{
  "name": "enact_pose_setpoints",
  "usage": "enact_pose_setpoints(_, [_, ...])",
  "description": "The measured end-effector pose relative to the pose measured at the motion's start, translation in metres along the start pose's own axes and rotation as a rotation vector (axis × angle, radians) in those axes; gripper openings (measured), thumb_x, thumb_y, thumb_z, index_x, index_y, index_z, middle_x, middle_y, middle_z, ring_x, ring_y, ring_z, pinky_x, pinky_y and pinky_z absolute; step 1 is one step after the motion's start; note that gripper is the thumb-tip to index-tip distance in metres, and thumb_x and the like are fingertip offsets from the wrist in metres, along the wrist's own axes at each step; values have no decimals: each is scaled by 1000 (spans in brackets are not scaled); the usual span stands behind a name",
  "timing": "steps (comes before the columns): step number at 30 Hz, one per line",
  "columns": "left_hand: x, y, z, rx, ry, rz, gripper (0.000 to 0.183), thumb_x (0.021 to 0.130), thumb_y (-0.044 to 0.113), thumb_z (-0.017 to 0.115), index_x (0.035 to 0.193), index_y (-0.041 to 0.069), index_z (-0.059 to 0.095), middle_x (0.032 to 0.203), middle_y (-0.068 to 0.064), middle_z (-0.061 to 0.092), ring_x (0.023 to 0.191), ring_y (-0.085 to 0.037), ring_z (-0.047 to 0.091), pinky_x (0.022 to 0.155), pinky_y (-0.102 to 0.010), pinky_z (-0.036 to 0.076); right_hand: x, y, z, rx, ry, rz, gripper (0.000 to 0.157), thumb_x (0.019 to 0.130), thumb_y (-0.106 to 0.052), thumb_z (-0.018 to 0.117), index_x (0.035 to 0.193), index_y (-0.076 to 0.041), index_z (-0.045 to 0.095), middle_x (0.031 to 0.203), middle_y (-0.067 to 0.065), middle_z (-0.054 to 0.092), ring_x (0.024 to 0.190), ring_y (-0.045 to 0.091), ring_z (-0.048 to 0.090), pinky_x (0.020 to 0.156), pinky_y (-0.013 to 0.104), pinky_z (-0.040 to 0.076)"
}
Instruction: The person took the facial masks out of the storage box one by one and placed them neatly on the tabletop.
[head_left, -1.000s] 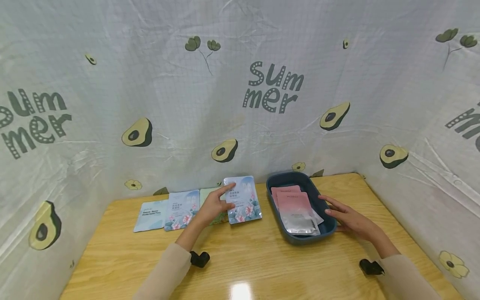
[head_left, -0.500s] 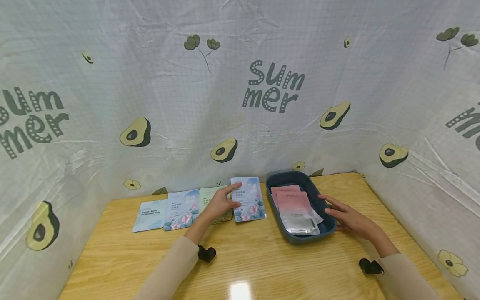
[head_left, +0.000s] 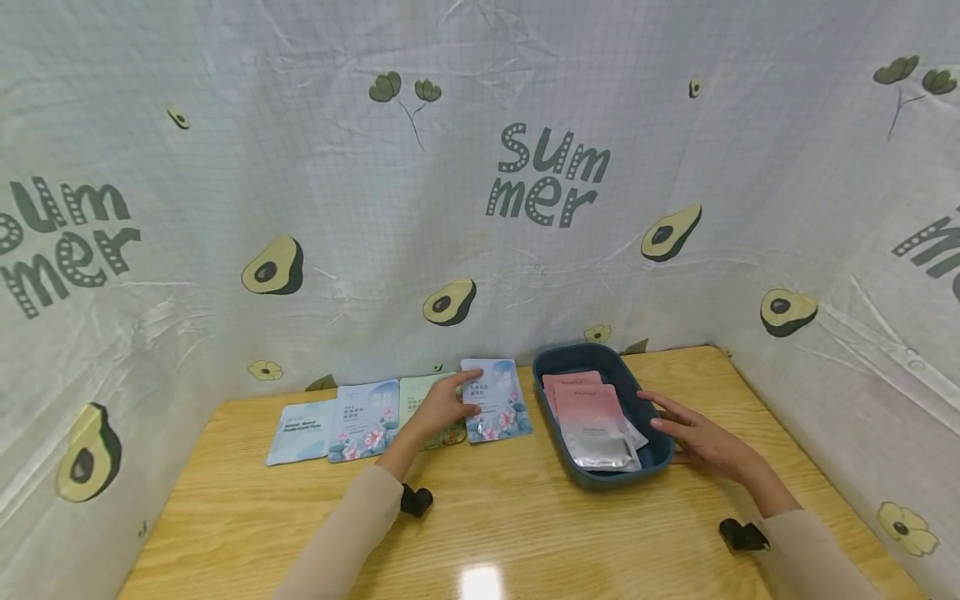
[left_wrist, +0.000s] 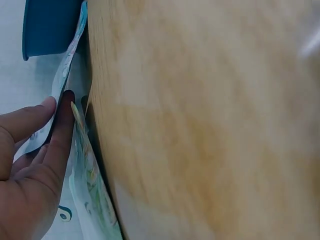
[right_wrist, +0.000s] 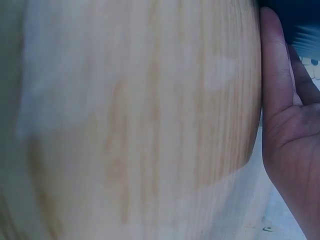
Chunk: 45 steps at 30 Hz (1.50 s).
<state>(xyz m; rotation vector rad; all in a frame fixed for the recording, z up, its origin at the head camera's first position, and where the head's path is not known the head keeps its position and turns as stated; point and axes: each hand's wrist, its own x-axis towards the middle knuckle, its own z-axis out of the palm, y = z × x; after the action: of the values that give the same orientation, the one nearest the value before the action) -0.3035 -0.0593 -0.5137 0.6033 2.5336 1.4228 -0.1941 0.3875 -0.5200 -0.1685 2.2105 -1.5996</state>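
In the head view, our left hand (head_left: 441,408) pinches the left edge of a blue flowered packet (head_left: 504,408), which is between the green packet (head_left: 415,390) and the dark blue bin (head_left: 585,482). We judge the step to be settling it beside the green one, so we do well to lower it level, match the edges and free thumb and fingers together without dragging its neighbour. Our right hand (head_left: 708,442) rests fairly straight fingers at the bin's right side; a light touch should steady it. Our left hand covers part of the green packet, and the front pink packet (head_left: 592,417) overlaps others we cannot count.

In the left wrist view, our thumb and fingers are narrow on the packet, its held side raised; whether its far end touches the table (left_wrist: 200,125) we cannot tell.

In the right wrist view, the bin is dark and cut off, so we cannot judge how firmly we press
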Motion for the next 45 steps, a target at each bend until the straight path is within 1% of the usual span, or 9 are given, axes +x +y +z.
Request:
enact_pose_setpoints(4, [1, 1, -2, 118, -8, 36, 64, 87, 0, 77, 147, 8, 55, 143, -19, 57, 87, -18, 64, 71, -30, 51, 1, 1, 0, 1, -2, -3, 62, 109, -33, 48, 164, -27, 19, 170, 16, 0, 149, 46, 16, 96, 42, 53])
enact_pose_setpoints(5, [1, 1, -3, 129, -13, 39, 64, 87, -1, 77, 147, 7, 55, 141, -20, 58, 81, -18, 62, 68, -29, 50, 1, 2, 0, 2, -4, -5, 62, 109, -33, 48, 164, -27, 19, 170, 16, 0, 148, 45, 17, 96, 41, 53])
enact_pose_setpoints(6, [1, 2, -4, 137, -15, 38, 64, 87, -1, 78, 147, 7, 55, 139, -20, 60, 85, -19, 63, 68, -29, 50, 1, 2, 0, 3, -5, -3, 62, 109, -34, 48, 164, -28, 19, 170, 15, 0, 148, 45, 17, 96, 40, 53])
enact_pose_setpoints(9, [1, 2, -5, 168, -12, 30, 62, 87, 1, 79, 145, 7, 57, 125, -19, 65, 78, -19, 58, 65, -30, 48, 2, 3, -1, 2, -5, -3, 62, 109, -35, 48, 164, -29, 19, 170, 15, 0, 148, 42, 18, 94, 38, 53])
enact_pose_setpoints(13, [4, 0, -6, 215, 12, 21, 59, 85, 4, 82, 140, 7, 61, 116, -15, 67, 79, -17, 54, 69, -32, 48, 4, 2, -2, -16, 9, -1, 62, 109, -37, 49, 163, -30, 20, 169, 14, 4, 140, 38, 31, 93, 37, 54])
enact_pose_setpoints(17, [7, -2, -6, 264, 25, 30, 57, 84, 4, 82, 138, 5, 62, 125, -15, 65, 88, -19, 58, 77, -35, 52, 4, 1, -2, -16, 17, 1, 62, 108, -37, 49, 163, -30, 21, 169, 14, 5, 138, 37, 34, 92, 38, 55])
enact_pose_setpoints(27, [6, 1, -2, 346, 58, 60, 50, 84, 2, 82, 130, -1, 65, 119, -20, 60, 89, -24, 56, 81, -38, 52, 2, -1, -2, -12, 12, -11, 62, 109, -35, 49, 164, -26, 20, 170, 14, 2, 142, 42, 28, 94, 42, 55])
enact_pose_setpoints(36, [2, 5, 5, 360, 111, 18, 51, 84, 3, 83, 131, 3, 64, 143, -24, 44, 113, -36, 56, 91, -47, 52, 3, 0, -2, 5, -5, -21, 62, 109, -35, 48, 164, -27, 19, 170, 14, 1, 145, 43, 25, 96, 45, 54])
enact_pose_setpoints(45, [-1, 15, 12, 498, 144, 38, 55, 80, 2, 86, 130, 6, 63, 147, -22, 40, 132, -44, 43, 106, -51, 45, 2, 4, -2, -14, 8, -10, 62, 109, -36, 48, 164, -28, 20, 170, 15, 1, 144, 43, 26, 98, 46, 53])
